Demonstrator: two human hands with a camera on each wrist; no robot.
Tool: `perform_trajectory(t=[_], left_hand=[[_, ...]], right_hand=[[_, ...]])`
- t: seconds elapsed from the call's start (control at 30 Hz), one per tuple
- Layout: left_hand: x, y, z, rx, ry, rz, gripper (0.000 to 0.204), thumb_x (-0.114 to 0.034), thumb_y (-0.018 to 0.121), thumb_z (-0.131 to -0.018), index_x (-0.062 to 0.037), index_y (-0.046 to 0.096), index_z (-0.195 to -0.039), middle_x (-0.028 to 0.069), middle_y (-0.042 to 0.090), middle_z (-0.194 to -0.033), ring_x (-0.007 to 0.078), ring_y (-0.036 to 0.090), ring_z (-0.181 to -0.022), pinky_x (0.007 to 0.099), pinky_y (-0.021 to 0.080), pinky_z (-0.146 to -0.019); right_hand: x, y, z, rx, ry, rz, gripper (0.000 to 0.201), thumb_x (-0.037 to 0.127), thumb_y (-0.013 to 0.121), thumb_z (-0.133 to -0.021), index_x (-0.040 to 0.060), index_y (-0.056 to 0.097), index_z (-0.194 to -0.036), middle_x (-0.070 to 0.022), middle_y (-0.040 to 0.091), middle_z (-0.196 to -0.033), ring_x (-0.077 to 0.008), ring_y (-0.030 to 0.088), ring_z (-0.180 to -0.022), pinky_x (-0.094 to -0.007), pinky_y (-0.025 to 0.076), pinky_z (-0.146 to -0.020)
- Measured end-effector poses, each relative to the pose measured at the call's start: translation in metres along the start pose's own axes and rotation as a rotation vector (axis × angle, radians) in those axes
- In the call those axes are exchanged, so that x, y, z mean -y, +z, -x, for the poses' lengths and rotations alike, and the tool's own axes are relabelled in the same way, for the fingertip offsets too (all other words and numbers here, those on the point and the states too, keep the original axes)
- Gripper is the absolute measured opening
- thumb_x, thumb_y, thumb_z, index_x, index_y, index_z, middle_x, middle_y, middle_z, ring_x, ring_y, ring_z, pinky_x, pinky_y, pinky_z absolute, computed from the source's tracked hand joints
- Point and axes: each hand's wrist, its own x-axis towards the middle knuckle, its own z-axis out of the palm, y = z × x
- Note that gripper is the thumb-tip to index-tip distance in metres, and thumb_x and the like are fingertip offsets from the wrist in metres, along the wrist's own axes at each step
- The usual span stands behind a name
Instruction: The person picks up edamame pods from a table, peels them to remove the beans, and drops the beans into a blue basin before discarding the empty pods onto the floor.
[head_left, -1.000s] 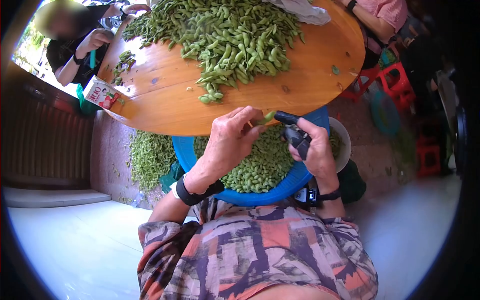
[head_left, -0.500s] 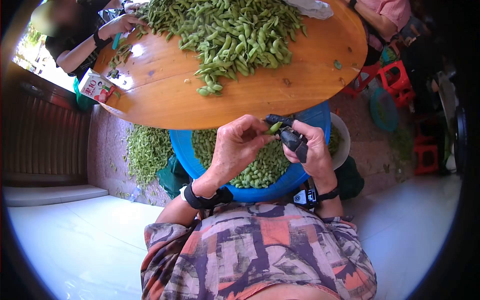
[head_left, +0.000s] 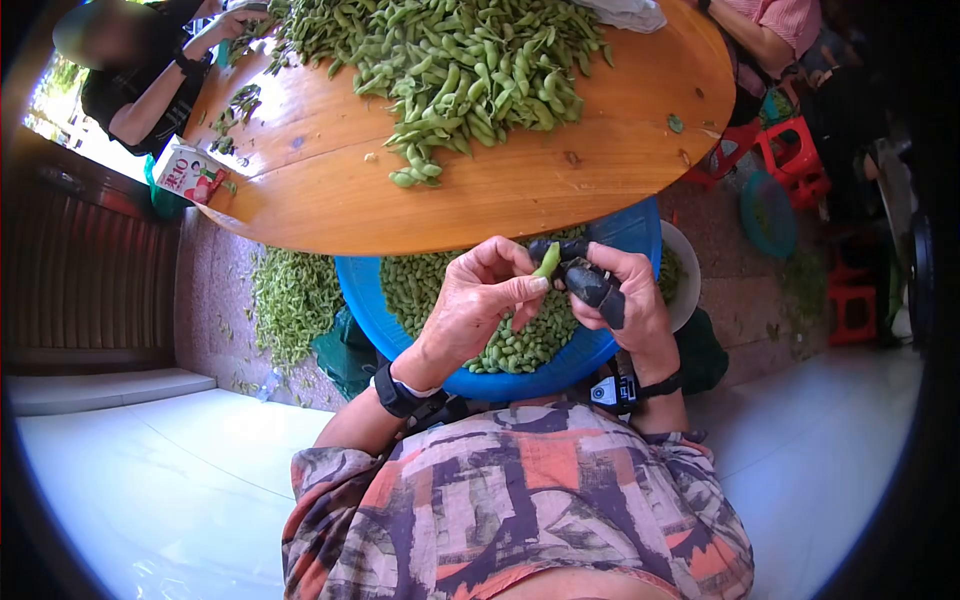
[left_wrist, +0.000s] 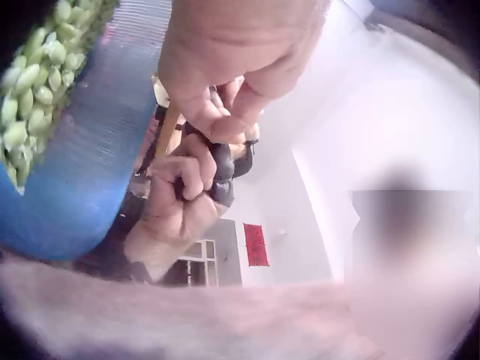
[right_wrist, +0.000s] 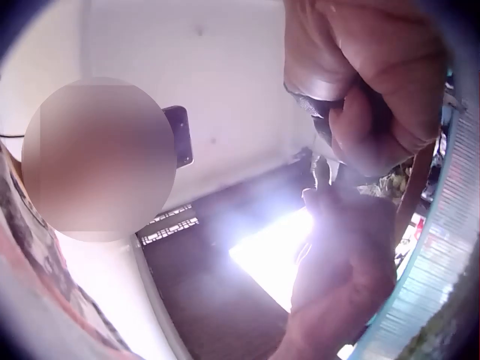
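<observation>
My left hand (head_left: 465, 305) pinches a green edamame pod (head_left: 548, 260) between thumb and fingertips. My right hand (head_left: 640, 295) meets it from the other side, with black covers (head_left: 598, 287) on its thumb and index finger. The pod's upper end lies between those covered tips. Both hands are over a blue basin (head_left: 362, 305) holding many shelled green beans (head_left: 515, 345). In the left wrist view, my left hand (left_wrist: 240, 56) hides most of the pod, and the basin (left_wrist: 90, 180) is beside it. The right wrist view has both sets of fingertips close together.
A wooden table (head_left: 320, 205) carries a large heap of edamame pods (head_left: 470, 80) and a printed carton (head_left: 190, 172). Empty-looking pods (head_left: 295, 305) lie on the floor at left. A white bowl (head_left: 682, 270) and red stools (head_left: 795, 160) are at right. Another person (head_left: 150, 80) works across the table.
My hands have come together and lowered slightly toward me. The pod, earlier slanting toward the right hand, now stands more upright. The person across the table has moved an arm toward the heap.
</observation>
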Motion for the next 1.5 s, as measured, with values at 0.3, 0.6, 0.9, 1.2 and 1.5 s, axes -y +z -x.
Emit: perform_trajectory(t=[0.3, 0.6, 0.9, 1.2, 1.5], left_hand=[[0.001, 0.006, 0.001, -0.121, 0.089, -0.091, 0.025, 0.005, 0.074, -0.08, -0.0048, 0.051, -0.084, 0.0039, 0.059, -0.07, 0.0099, 0.058, -0.055, 0.0213, 0.044, -0.043], [-0.006, -0.004, 0.006, 0.12, -0.129, 0.082, 0.048, -0.002, 0.074, -0.081, -0.0021, 0.048, -0.121, 0.0049, 0.061, -0.075, 0.0124, 0.057, -0.053, 0.0212, 0.039, -0.041], [0.004, -0.005, 0.009, 0.023, -0.01, -0.34, 0.034, -0.007, 0.065, -0.091, 0.0001, 0.055, -0.123, 0.0052, 0.064, -0.08, 0.0109, 0.06, -0.06, 0.0221, 0.045, -0.048], [0.006, -0.009, 0.011, -0.061, -0.004, -0.452, 0.014, -0.008, 0.064, -0.093, 0.002, 0.064, -0.102, 0.0067, 0.068, -0.08, 0.009, 0.062, -0.062, 0.0212, 0.047, -0.049], [0.005, -0.006, 0.017, -0.073, -0.003, -0.595, 0.012, -0.008, 0.065, -0.092, 0.0006, 0.064, -0.083, 0.003, 0.06, -0.064, 0.0059, 0.052, -0.048, 0.0205, 0.036, -0.041]], right_hand=[[0.005, 0.013, -0.003, -0.05, 0.053, 0.075, 0.021, 0.015, 0.052, -0.095, 0.0016, 0.064, -0.106, 0.0036, 0.053, -0.062, -0.0035, 0.048, -0.053, -0.0201, 0.036, -0.047], [-0.001, 0.013, 0.004, 0.073, 0.053, -0.115, 0.022, 0.009, 0.045, -0.093, 0.0028, 0.066, -0.098, 0.005, 0.051, -0.06, -0.0019, 0.047, -0.052, -0.0193, 0.035, -0.047], [-0.001, 0.024, 0.003, -0.109, -0.247, 0.677, 0.019, -0.001, 0.063, -0.076, -0.0027, 0.062, -0.096, -0.017, 0.056, -0.081, -0.0312, 0.057, -0.071, -0.0349, 0.045, -0.065], [0.003, 0.013, 0.007, -0.246, -0.067, 0.219, 0.029, -0.001, 0.06, -0.087, 0.0009, 0.066, -0.115, -0.0009, 0.067, -0.091, -0.0051, 0.057, -0.085, -0.021, 0.047, -0.075], [-0.014, 0.026, -0.004, -0.124, -0.009, 0.164, 0.026, 0.008, 0.065, -0.089, 0.0036, 0.066, -0.114, 0.0048, 0.054, -0.076, -0.0014, 0.049, -0.065, -0.0199, 0.038, -0.054]])
